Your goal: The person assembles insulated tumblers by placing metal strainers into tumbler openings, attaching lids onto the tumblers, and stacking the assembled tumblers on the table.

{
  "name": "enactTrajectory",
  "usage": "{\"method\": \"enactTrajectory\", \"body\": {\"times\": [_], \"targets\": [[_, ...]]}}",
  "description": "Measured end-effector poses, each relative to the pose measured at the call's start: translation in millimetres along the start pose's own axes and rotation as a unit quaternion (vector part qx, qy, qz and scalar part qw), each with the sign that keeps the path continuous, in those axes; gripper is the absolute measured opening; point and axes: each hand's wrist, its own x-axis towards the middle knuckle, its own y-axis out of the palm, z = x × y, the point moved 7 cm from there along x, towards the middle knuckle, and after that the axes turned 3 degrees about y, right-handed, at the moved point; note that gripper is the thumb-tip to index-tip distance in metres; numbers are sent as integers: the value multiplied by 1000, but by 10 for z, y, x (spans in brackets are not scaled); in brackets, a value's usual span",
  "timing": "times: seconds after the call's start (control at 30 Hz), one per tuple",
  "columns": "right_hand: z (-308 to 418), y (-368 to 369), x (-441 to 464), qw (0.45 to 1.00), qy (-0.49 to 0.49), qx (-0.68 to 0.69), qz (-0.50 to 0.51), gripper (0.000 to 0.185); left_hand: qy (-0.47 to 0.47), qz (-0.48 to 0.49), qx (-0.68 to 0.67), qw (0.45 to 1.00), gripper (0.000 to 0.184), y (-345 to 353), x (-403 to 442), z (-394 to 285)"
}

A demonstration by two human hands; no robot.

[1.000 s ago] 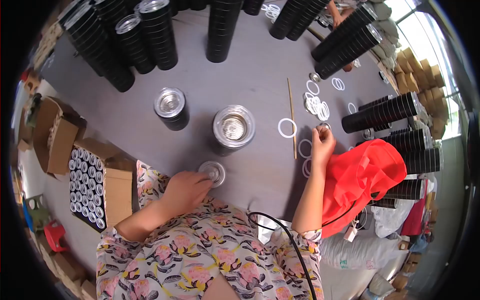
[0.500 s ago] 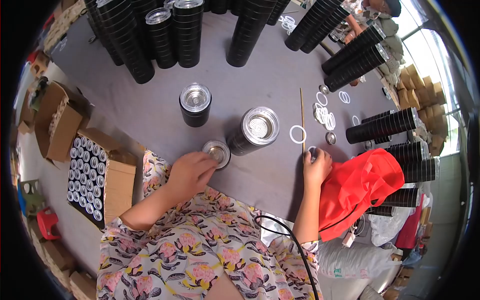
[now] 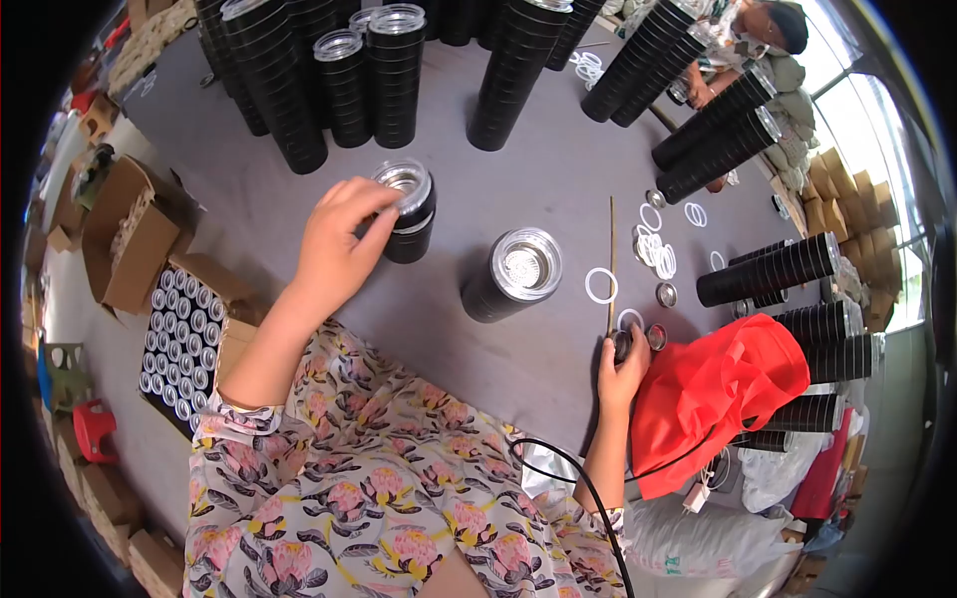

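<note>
My left hand point(image 3: 344, 234) is closed on the edge of a round black lid with a clear top point(image 3: 403, 179), which sits at the top of a short stack of black lids point(image 3: 409, 242). To its right stands another short black stack point(image 3: 513, 276) with a clear rim and a silvery inside. My right hand point(image 3: 625, 371) rests low on the table's right side, its fingers curled round a small dark round cap point(image 3: 623, 345). Touching or close to those fingertips are a white sealing ring point(image 3: 630, 320) and a small silvery cap point(image 3: 656, 337).
Tall stacks of black lids point(image 3: 394, 95) stand along the back, others point(image 3: 768, 269) lean at the right. Loose white rings point(image 3: 653, 254) and a thin stick point(image 3: 612, 259) lie mid-right. A red cloth bag point(image 3: 723, 399) is beside my right arm. A carton of lids point(image 3: 184, 344) stands left.
My left hand has carried the lid from near the table's front edge up and onto the short stack, now taller. My right hand has shifted slightly, showing a small silvery cap beside it.
</note>
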Motion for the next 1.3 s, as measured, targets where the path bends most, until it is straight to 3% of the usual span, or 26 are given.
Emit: {"method": "enactTrajectory", "body": {"times": [0.03, 0.07, 0.17, 0.27, 0.37, 0.4, 0.53, 0.63, 0.77, 0.87, 0.97, 1.0, 1.07, 1.13, 1.2, 1.3], "targets": [[4, -4, 3, 1000, -1, -2, 0, 49, 51, 25, 100, 993, 23, 60, 60, -84], [15, -6, 4, 1000, -3, -4, -1, 49, 68, 1, 107, 992, 34, 86, 72, -149], [49, -19, 1, 1000, 10, 2, 5, 50, 128, 87, 12, 988, 51, 305, 130, -628], [85, -45, -18, 1000, 7, 5, 7, 50, 103, 168, -60, 979, 64, 692, 182, -775], [79, -75, -23, 1000, -6, 23, -3, 51, -5, 256, -190, 948, 69, 890, 242, -659], [61, -76, -29, 1000, 0, 31, -1, 52, -60, 260, -209, 941, 68, 879, 248, -611], [67, -58, -32, 1000, 2, 29, 6, 52, -86, 249, -223, 938, 65, 861, 257, -565], [64, -59, -16, 1000, 3, 29, 11, 52, -176, 222, -405, 869, 61, 949, 260, -407], [78, -71, -14, 999, -4, 30, 12, 51, -219, 222, -421, 852, 62, 956, 240, -391], [111, -85, -15, 1000, -11, 21, -1, 50, -13, 229, -162, 960, 67, 828, 237, -617], [267, -238, -30, 996, -6, 36, -82, 49, 17, 281, -103, 954, 71, 834, 227, -794], [398, -282, -51, 990, -44, 79, -111, 49, 36, 256, -107, 960, 69, 827, 247, -781], [872, -285, 7, 970, -21, 239, -36, 57, -28, 259, -139, 955, 64, 862, 221, -677], [1476, -156, 116, 953, -58, 292, 64, 90, -60, 263, -170, 948, 62, 893, 188, -661], [1849, 71, 193, 916, -59, 388, 79, 97, -57, 253, -204, 944, 61, 923, 184, -713], [1996, 346, 259, 919, -53, 377, 102, 94, -149, 194, -311, 918, 61, 941, 130, -579]]}}
